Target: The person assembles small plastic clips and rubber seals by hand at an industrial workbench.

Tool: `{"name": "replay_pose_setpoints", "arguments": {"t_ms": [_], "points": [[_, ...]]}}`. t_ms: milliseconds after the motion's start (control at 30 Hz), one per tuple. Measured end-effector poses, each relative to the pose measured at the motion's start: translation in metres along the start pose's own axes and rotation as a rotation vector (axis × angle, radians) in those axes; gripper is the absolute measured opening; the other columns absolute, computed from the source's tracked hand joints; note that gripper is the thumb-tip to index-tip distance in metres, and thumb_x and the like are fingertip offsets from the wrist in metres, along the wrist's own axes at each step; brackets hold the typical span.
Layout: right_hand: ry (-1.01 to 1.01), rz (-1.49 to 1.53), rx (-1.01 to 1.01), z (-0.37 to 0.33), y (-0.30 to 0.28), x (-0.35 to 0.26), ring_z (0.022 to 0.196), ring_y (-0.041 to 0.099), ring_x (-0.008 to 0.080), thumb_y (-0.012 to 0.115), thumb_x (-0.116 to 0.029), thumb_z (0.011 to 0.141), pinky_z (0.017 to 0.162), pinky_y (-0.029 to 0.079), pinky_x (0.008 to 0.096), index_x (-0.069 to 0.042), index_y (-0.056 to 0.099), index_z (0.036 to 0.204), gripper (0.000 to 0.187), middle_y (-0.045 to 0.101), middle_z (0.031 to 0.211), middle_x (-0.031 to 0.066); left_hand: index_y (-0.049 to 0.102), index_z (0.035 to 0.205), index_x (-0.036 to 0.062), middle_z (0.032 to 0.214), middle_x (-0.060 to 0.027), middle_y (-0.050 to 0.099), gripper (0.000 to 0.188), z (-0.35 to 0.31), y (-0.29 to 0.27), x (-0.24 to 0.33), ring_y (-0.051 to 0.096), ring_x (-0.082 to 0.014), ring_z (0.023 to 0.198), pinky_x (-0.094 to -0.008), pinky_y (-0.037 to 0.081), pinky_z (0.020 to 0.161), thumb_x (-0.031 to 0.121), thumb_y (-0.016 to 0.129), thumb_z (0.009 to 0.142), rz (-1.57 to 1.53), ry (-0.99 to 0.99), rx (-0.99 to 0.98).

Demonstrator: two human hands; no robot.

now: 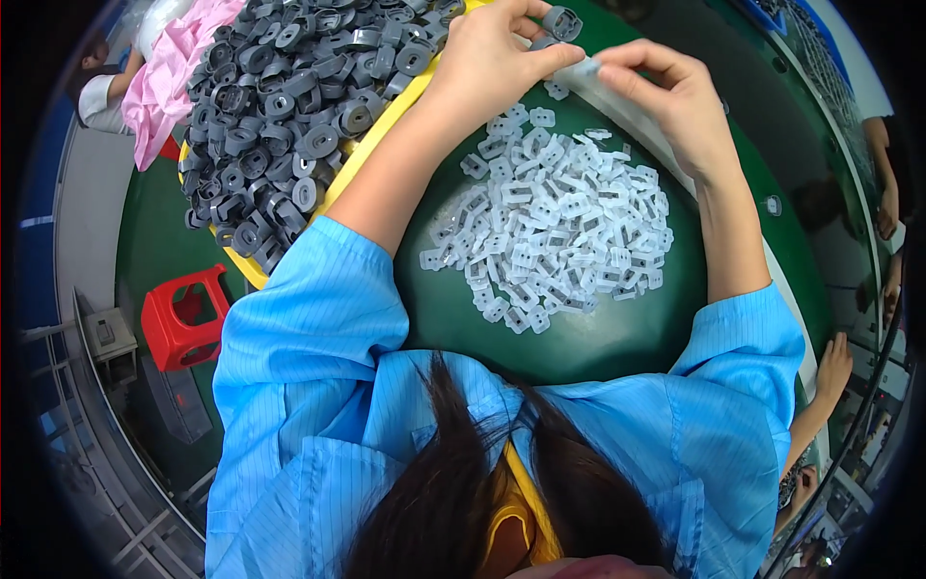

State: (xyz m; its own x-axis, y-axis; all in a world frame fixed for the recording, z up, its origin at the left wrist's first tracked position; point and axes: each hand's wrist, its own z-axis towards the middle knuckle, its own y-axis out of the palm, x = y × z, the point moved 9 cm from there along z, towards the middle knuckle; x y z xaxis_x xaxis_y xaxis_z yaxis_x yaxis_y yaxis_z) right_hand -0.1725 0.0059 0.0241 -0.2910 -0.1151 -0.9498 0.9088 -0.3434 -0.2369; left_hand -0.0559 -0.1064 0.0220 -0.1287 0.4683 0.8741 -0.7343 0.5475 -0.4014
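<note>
At the top of the head view, my left hand [490, 56] is closed around a dark grey plastic ring-shaped part [562, 23], gripped between thumb and fingers. A second bit of grey shows by the thumb; I cannot tell if it is a separate part. Just to its right, my right hand [681, 101] pinches a small translucent white plastic clip [589, 68] between thumb and forefinger, close to the left thumb. Below and between my forearms lies a heap of similar translucent clips [564, 227], each with holes, on the green tabletop [434, 323].
A yellow bin [352, 159] heaped with grey ring-shaped parts [280, 106] stands left of my left forearm. Beyond it lies pink cloth [174, 72]. A red stool [185, 318] is at the left. A pale strip [783, 280] runs down the right; other people's hands and arms show at both sides.
</note>
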Motion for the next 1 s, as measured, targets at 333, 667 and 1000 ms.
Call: {"name": "replay_pose_setpoints", "arguments": {"t_ms": [333,667,1000], "points": [[0.089,-0.214,0.134,0.002,-0.010,-0.004,0.069,0.056,0.0064,0.069,-0.008,0.082,0.065,0.046,0.0219,0.000,0.067,0.084,0.009,0.063,0.076,-0.0002,0.059,0.103,-0.0009,0.084,-0.0033,0.063,0.027,-0.012,0.032,0.006,0.057,-0.0060,0.070,-0.0210,0.047,0.062,0.008,0.073,0.082,-0.169,-0.039,-0.250],[0.142,-0.043,0.041,0.000,-0.013,-0.001,0.075,0.063,0.0098,0.069,-0.007,0.084,0.069,0.051,0.0235,0.005,0.067,0.103,0.022,0.069,0.088,0.0072,0.062,0.114,-0.0019,0.097,-0.0038,0.068,0.035,-0.015,0.044,0.003,0.062,-0.0066,0.085,-0.0214,0.050,0.074,0.014,0.074,0.085,-0.265,0.014,-0.362],[0.130,0.109,0.046,0.001,-0.017,0.017,0.079,0.067,0.0114,0.068,-0.006,0.086,0.079,0.054,0.0230,0.004,0.063,0.109,0.025,0.068,0.091,0.0072,0.059,0.109,0.0036,0.087,-0.0018,0.063,0.022,-0.003,0.045,-0.032,0.059,-0.0109,0.075,-0.0233,0.048,0.070,0.010,0.066,0.090,-0.912,-0.259,-0.360]]}}
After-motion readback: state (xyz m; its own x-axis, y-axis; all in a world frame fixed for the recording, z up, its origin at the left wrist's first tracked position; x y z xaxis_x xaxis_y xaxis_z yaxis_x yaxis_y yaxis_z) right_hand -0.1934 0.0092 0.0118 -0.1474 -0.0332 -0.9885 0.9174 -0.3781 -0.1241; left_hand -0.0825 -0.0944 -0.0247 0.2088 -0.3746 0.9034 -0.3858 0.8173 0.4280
